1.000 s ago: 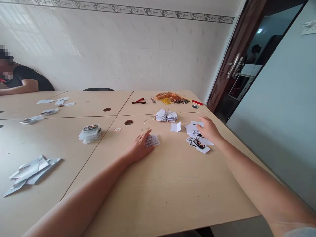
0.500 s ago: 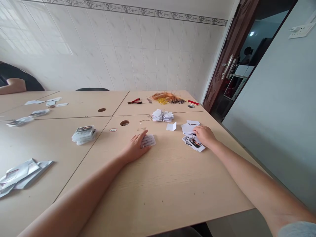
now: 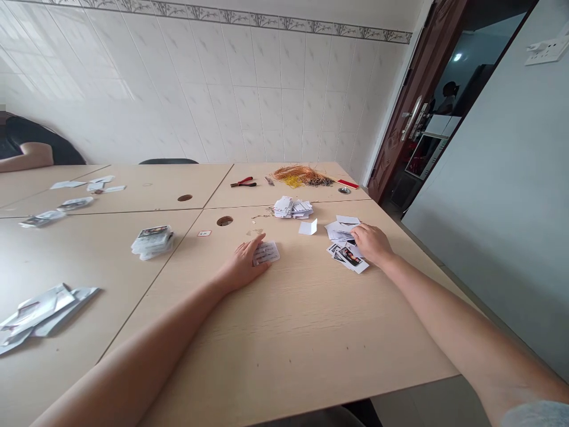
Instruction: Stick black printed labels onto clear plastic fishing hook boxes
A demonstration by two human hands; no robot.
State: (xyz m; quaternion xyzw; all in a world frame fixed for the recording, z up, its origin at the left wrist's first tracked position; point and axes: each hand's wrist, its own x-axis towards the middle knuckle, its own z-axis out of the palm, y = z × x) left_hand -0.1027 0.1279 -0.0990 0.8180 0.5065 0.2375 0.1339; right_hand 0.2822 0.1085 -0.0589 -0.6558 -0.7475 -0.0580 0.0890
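On the table, my left hand (image 3: 243, 261) is curved around a small whitish packet (image 3: 268, 252) with rows of greyish marks. Its thumb runs along the near edge and the fingers along the far side, holding the packet flat. My right hand (image 3: 373, 243) has its fingers pinched on a white card (image 3: 345, 228) at the right edge of a loose pile. Just below the fingers, several picture cards (image 3: 352, 257) with dark prints lie overlapping. A folded white paper (image 3: 308, 227) lies between the hands, with a stack of white cards (image 3: 292, 207) behind it.
A bundle of clear packets (image 3: 153, 242) and silvery pouches (image 3: 48, 314) lie to the left. Toward the back are red-handled pliers (image 3: 243, 182), copper and yellow wires (image 3: 302, 176) and cable holes (image 3: 224, 221). Another person's arm (image 3: 29, 156) shows at far left.
My right hand has shifted slightly right and lifted the edge of a card on the pile. My left hand stays on the packet. The view has turned slightly.
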